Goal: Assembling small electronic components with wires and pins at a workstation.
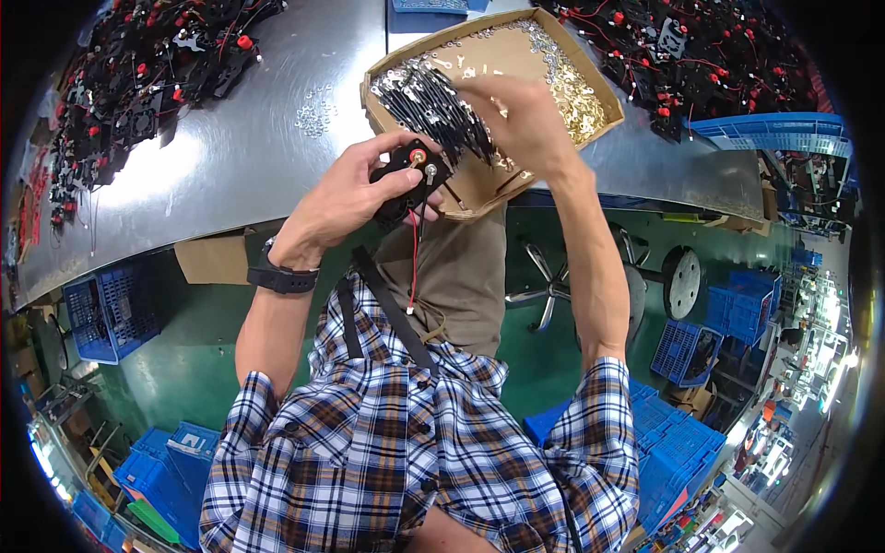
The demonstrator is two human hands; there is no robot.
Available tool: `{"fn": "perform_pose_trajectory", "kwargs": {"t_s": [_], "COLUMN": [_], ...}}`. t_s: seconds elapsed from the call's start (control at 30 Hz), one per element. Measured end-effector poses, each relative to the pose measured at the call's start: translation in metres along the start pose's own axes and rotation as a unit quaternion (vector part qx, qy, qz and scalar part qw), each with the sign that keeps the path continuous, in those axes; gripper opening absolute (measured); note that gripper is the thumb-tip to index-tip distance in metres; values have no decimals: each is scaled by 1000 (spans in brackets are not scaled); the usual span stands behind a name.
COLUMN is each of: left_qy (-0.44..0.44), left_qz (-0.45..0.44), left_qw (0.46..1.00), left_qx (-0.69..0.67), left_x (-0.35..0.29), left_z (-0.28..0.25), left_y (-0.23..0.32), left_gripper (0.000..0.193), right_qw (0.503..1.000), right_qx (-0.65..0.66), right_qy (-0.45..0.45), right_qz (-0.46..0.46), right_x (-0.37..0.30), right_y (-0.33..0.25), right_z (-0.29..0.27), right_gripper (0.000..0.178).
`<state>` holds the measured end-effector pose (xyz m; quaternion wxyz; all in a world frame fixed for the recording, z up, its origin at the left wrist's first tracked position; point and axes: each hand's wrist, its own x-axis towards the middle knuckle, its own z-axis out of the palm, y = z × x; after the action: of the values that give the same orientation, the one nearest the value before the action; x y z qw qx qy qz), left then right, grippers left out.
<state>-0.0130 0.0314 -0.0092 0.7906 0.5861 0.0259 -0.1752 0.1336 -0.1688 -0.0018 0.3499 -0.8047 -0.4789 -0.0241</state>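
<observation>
My left hand (346, 189) is closed around a black plastic part (392, 210) with a red-ringed terminal, a metal ring lug on its face and a thin red wire hanging down to a small white plug. The thumb presses beside the lug. My right hand (525, 120) is over the cardboard box, at the right side of a bundle of short black cables (433, 111) with metal lugs. Its fingers are stretched out and apart, with the tips partly lost among the cables; I see nothing held in them.
The cardboard box (604, 138) also holds loose brass-coloured and silver hardware. Small washers (315, 112) lie on the metal table (230, 175). Black parts with red knobs are heaped at far left (157, 83) and far right (682, 55). Blue crates (678, 442) and a wheeled stool (553, 281) stand below.
</observation>
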Motion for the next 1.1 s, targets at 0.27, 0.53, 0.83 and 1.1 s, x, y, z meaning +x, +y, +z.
{"fn": "perform_pose_trajectory", "kwargs": {"t_s": [0.27, 0.53, 0.83, 1.1], "left_qy": [-12, -12, 24, 103], "left_qz": [14, 9, 32, 31], "left_qw": [1000, 1000, 999, 989], "left_qx": [16, -6, 16, 98], "left_x": [3, 3, 6, 6], "left_z": [2, -1, 2, -1], "left_y": [2, -3, -8, -15], "left_gripper": [30, 37, 33, 50], "right_qw": [979, 967, 996, 980], "right_qx": [-178, -220, 28, 78], "right_qy": [-15, -55, -11, -93], "right_qz": [96, 117, 88, 160], "right_x": [56, 72, 25, -10], "right_y": [42, 53, -24, -59], "right_z": [24, 42, 9, 15], "right_gripper": [23, 23, 17, 19]}}
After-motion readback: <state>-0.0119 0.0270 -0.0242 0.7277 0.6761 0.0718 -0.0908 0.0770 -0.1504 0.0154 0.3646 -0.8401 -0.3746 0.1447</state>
